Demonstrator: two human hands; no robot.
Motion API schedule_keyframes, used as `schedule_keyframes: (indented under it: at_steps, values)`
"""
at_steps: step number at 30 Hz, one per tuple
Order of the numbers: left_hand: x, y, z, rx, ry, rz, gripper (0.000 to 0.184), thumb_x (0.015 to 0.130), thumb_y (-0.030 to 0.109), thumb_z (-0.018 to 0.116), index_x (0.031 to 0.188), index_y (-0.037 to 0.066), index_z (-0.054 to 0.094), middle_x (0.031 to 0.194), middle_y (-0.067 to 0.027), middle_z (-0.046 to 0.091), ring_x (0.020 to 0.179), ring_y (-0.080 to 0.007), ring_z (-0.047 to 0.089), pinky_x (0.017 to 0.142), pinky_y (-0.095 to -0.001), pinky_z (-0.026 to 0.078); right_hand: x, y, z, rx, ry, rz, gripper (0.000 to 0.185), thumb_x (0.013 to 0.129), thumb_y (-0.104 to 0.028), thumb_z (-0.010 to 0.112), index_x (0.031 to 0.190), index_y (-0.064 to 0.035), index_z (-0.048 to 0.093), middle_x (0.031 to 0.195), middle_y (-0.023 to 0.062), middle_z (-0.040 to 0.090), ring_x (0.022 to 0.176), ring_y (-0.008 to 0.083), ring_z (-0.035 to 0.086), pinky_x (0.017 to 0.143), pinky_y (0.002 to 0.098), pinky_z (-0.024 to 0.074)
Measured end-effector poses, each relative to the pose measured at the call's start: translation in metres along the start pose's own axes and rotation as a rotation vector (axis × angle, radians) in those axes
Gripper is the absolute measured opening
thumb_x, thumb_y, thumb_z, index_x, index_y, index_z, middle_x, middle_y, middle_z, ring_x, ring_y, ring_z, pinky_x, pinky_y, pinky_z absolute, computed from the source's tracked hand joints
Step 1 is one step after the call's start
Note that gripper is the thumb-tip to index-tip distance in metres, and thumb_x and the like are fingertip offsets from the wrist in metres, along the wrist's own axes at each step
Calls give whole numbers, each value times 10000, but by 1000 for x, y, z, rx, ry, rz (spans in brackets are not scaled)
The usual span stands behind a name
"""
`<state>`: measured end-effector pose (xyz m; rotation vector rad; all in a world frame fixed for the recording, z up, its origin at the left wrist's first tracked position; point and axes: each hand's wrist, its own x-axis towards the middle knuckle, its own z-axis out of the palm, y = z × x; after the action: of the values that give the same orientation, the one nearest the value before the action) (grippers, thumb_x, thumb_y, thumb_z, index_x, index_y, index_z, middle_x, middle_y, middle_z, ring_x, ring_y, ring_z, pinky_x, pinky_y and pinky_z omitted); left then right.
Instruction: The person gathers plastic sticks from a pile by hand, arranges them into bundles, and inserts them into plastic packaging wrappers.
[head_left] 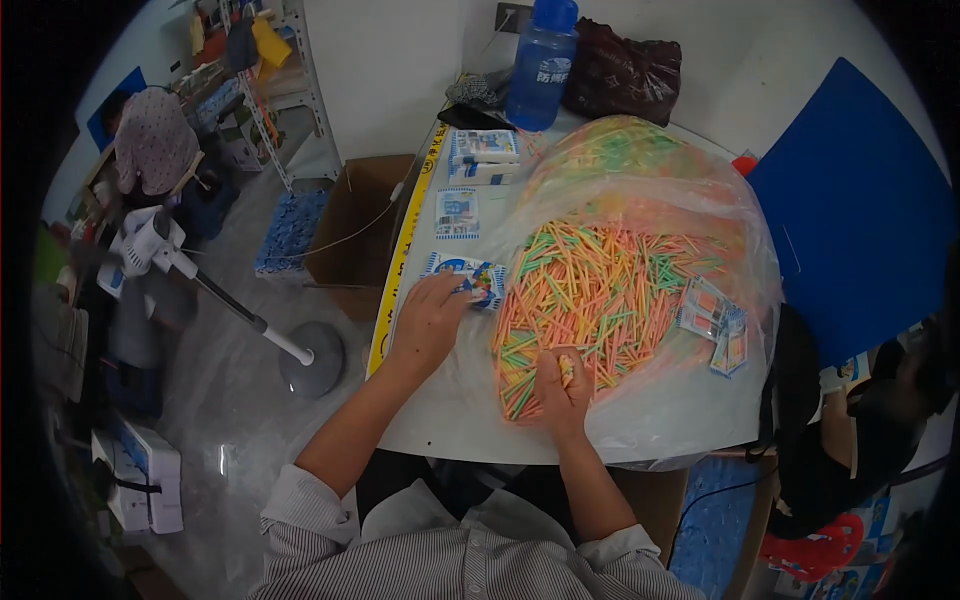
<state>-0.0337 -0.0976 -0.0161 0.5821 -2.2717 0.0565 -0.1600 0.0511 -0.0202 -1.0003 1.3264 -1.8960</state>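
Note:
A large clear plastic bag [690, 420] lies open on the table, filled with thin pink, yellow, orange and green sticks [590, 290]. At its near edge my right hand [565, 395] is closed around a small bunch of these sticks, their yellowish ends showing between thumb and fingers. My left hand [428, 325] lies with its fingers stretched over a blue-and-white printed packet [485, 283] left of the bag. Its fingertips touch the packet. Two small clear-and-blue packets, one of them a packet with pink contents [703, 308], rest on the sticks at the right.
Behind the left hand are a flat packet [457, 214] and a packet stack [485, 150]. A blue bottle [542, 70] and dark bag [625, 72] stand at the back. A cardboard box [350, 240] is on the floor left; a blue panel [850, 210] rises right. Other people sit nearby.

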Motion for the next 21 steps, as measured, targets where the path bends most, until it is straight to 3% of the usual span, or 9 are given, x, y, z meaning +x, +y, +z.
schedule_keyframes:
  at_steps: [3, 5, 7, 9, 11, 16, 18, 19, 21]
  values:
    - [0, 3, -4, -145, 65, -131, 139, 698, 45, 566, 830, 20, 526, 819, -106, 574, 809, -262, 548, 743, -353, 415, -3, 2, 2, -87, 3, 11, 103, 852, -131, 482, 813, -38, 461, 507, -34, 374, 430, 22, 319, 403, 174, 257]
    - [1, 1, -4, -120, 57, -105, 136, 696, 48, 574, 820, 27, 520, 788, -99, 570, 760, -257, 545, 702, -349, 420, -2, -9, 7, -371, -51, -203, 114, 827, -124, 524, 810, -16, 490, 547, 4, 457, 465, 49, 397, 424, 199, 313]
    - [0, 2, -4, -90, 56, -83, 135, 694, 51, 582, 810, 35, 515, 757, -93, 566, 711, -252, 542, 661, -344, 425, -4, -14, 10, -411, -67, -208, 120, 814, -125, 541, 805, -13, 499, 569, 29, 490, 473, 78, 435, 433, 219, 335]
    - [-3, 4, 1, -148, -72, -327, 129, 685, 61, 601, 800, 48, 543, 718, -81, 547, 688, -245, 534, 628, -342, 426, -6, -16, 12, -451, -81, -215, 126, 800, -126, 558, 800, -10, 508, 591, 54, 522, 481, 106, 472, 442, 238, 357]
    - [-4, -1, 5, -179, -16, -282, 107, 681, 67, 607, 777, 54, 561, 710, -77, 543, 683, -240, 533, 617, -337, 426, -6, -18, 11, -488, -132, -187, 123, 783, -123, 572, 798, -18, 510, 591, 88, 526, 471, 163, 498, 443, 259, 366]
    - [19, -1, -1, -174, 203, -244, 52, 669, 77, 620, 718, 68, 602, 703, -66, 546, 679, -232, 532, 607, -332, 425, -6, -17, 11, -543, -136, -224, 113, 776, -121, 578, 786, -28, 514, 582, 88, 519, 455, 184, 498, 434, 261, 362]
    - [28, 0, -3, -147, 223, -99, 60, 680, 100, 618, 719, 59, 599, 702, -71, 550, 685, -233, 534, 599, -333, 427, -6, -15, 13, -562, -132, -283, 109, 776, -118, 578, 781, -30, 516, 582, 84, 519, 451, 179, 495, 430, 261, 361]
    - [26, -2, 0, -147, 225, -101, 60, 680, 100, 618, 719, 59, 599, 702, -71, 550, 685, -233, 534, 599, -333, 427, -6, -15, 13, -557, -137, -287, 105, 775, -115, 579, 777, -31, 517, 580, 83, 517, 449, 177, 494, 429, 260, 362]
    - [19, -6, 10, -144, -10, -50, 98, 688, 135, 616, 706, 45, 584, 696, -92, 544, 692, -252, 533, 602, -344, 427, -6, -14, 10, -558, -143, -290, 101, 775, -111, 579, 774, -31, 518, 578, 81, 516, 448, 174, 494, 429, 259, 363]
